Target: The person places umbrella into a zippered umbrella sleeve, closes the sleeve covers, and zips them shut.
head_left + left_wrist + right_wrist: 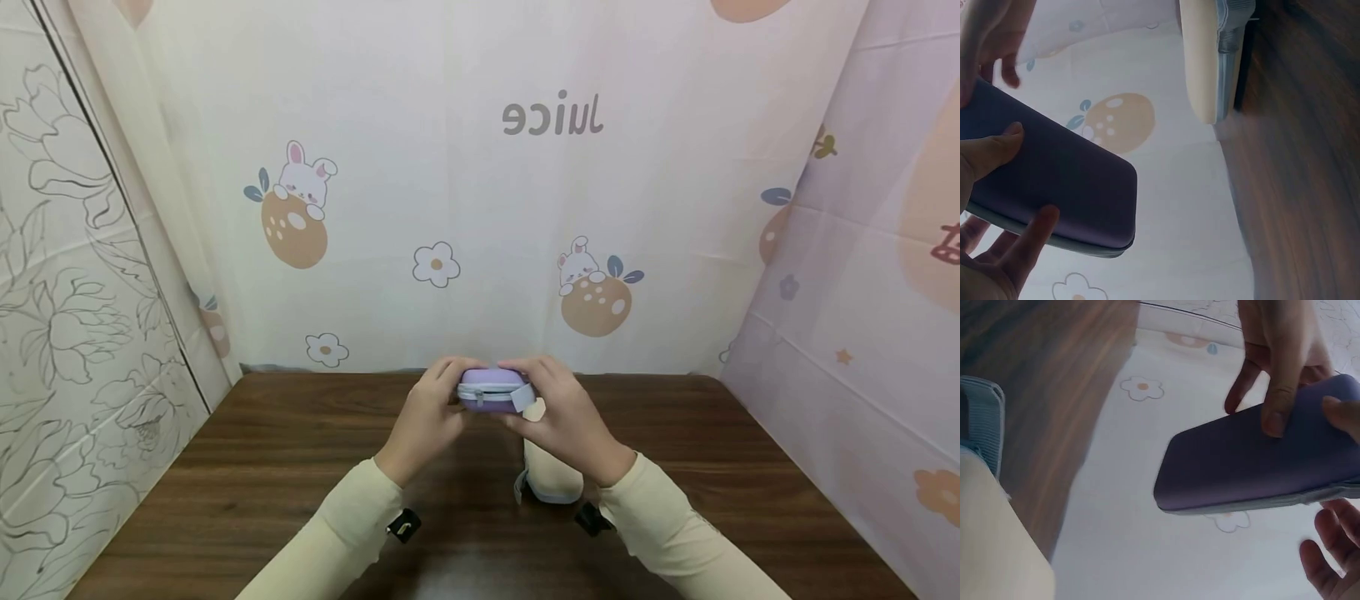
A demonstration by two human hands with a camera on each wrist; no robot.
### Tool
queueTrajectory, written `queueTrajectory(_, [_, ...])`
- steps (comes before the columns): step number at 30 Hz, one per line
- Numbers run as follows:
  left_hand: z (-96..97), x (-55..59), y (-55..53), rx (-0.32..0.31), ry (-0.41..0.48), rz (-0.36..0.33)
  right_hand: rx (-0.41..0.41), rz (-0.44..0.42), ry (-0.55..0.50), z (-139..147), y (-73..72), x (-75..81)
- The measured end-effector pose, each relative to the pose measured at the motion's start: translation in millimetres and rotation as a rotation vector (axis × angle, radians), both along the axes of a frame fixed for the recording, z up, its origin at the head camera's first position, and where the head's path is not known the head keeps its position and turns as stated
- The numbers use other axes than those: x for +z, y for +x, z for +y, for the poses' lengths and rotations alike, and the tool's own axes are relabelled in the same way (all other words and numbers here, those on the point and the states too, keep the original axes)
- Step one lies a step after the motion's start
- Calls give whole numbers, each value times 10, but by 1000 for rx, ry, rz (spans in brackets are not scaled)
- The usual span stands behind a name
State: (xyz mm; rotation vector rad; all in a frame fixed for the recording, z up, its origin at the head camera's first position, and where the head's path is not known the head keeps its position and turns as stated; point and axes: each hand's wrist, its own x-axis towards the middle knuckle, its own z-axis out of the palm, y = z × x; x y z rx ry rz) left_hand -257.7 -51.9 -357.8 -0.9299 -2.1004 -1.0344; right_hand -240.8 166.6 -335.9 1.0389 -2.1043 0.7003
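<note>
A small purple zip case (493,377) with a pale zipper band is held up between both hands over the table. My left hand (427,414) grips its left end, thumb and fingers around it. The right hand (572,414) grips the opposite end, beside a pale fabric tab (522,397). A metal zipper pull (480,398) hangs at the front left. In the left wrist view the smooth purple underside of the case fills much of the left. A cream zip case (553,479) stands on the table under my right hand, which partly covers it.
The dark wood table (315,483) runs back to a printed curtain (450,167) with rabbits and flowers. More patterned curtains close in the left and right sides. Black wrist straps show by both sleeves.
</note>
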Motion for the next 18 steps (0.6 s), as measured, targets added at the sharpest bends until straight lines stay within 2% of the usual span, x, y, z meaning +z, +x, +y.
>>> queueTrajectory(3, [-1,-14,-14,9,2,1,-14,22,-2,-1,21,39])
queueTrajectory(6, [-7,-20,-27,35,-2,21,5,59,-26,-24,51,73])
queueTrajectory(12, [-14,-43,-42,55,-3,47,35,238,-47,-153,125,140])
queueTrajectory(15, [-7,-52,-47,66,-9,61,-11,318,-8,-218,162,173])
queueTrajectory(18, [1,-53,-49,83,-13,73,-83,340,56,-269,198,203])
